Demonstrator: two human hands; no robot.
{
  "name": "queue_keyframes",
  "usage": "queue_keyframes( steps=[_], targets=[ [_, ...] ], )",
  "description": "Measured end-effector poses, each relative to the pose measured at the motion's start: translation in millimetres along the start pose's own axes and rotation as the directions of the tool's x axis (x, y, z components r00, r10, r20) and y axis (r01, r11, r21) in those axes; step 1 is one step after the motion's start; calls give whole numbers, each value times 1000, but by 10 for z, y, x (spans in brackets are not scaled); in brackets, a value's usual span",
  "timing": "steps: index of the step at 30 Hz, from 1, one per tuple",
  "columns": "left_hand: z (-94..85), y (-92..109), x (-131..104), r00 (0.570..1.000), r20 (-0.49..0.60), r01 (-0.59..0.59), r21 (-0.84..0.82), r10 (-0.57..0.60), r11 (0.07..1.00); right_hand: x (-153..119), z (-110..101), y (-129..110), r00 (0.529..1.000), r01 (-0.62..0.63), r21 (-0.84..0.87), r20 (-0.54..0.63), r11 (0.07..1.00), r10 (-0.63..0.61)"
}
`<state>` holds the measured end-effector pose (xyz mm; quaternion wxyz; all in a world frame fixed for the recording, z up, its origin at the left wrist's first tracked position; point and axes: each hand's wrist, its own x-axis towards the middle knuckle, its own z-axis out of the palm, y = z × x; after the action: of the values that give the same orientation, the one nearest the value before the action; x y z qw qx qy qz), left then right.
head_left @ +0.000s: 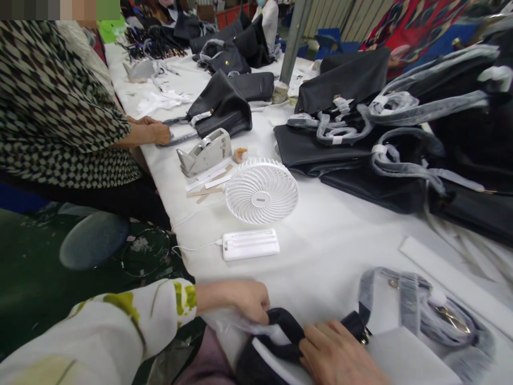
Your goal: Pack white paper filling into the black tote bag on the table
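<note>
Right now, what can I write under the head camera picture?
Left grip and right grip at work on a black bag, with a white fan and more bags on the table.

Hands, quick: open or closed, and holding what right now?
Left hand: closed at the black bag; can't tell if its grip has bag or clear plastic.
Right hand: laid over the bag, fingers bent; grip can't be told.

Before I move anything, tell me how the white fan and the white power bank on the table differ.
The fan is round, while the power bank is an oblong block with rounded corners. The fan is clearly the bigger. The fan's front is a grille of curved slats; the power bank's casing is solid, with a cable plugged into one end. Both are white.
</note>
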<state>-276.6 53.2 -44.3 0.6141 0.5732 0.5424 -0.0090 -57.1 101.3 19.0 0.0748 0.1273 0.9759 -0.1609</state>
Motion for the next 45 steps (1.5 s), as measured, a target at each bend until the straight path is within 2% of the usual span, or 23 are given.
queue_keyframes(
  steps=[3,9,11,14,16,18,20,21,25,31,34,37,39,41,45],
  targets=[
    [102,25,-66,989,-143,-19,140,39,990,15,-4,-22,991,-50,13,123,999,48],
    [126,179,-336,935,-334,-33,253,119,967,84,-69,-53,969,-149,-39,192,988,153],
    [215,266,-437,906,-379,-83,279,189,957,121,-100,-92,961,-165,-47,217,985,171],
    [463,339,-506,866,-342,-217,401,366,890,164,-146,-142,956,-160,-32,243,987,163],
    [599,324,-487,864,-277,-261,469,421,844,158,-171,-132,978,-129,-37,159,991,133],
    [640,283,-455,891,-272,-230,419,363,879,105,-196,-83,996,-87,-53,-5,995,87],
    [592,240,-448,919,-294,-184,271,263,945,19,-218,-10,985,-82,-56,-154,995,73],
    [551,224,-455,927,-301,-168,202,224,965,-24,-227,28,977,-99,-52,-193,994,88],
    [422,224,-487,942,-291,-148,84,166,985,-106,-245,119,974,-172,-55,-162,984,161],
    [406,340,-408,955,-266,-79,194,130,978,-13,-294,88,984,-164,-49,-83,985,159],
    [409,292,-327,969,-238,-77,-22,69,997,30,-262,104,986,-156,-70,-66,985,151],
    [399,199,-235,979,-205,-24,-213,-21,977,88,-139,133,986,-163,-163,-71,973,153],
    [388,164,-190,981,-190,6,-189,-43,982,130,-50,161,980,-192,-232,-94,954,175],
    [389,154,-174,981,-188,32,-81,-47,996,149,1,210,978,-196,-260,-123,946,169],
    [510,93,-223,958,-287,4,55,11,999,56,7,379,951,-239,-230,-250,944,180]
  ],
)
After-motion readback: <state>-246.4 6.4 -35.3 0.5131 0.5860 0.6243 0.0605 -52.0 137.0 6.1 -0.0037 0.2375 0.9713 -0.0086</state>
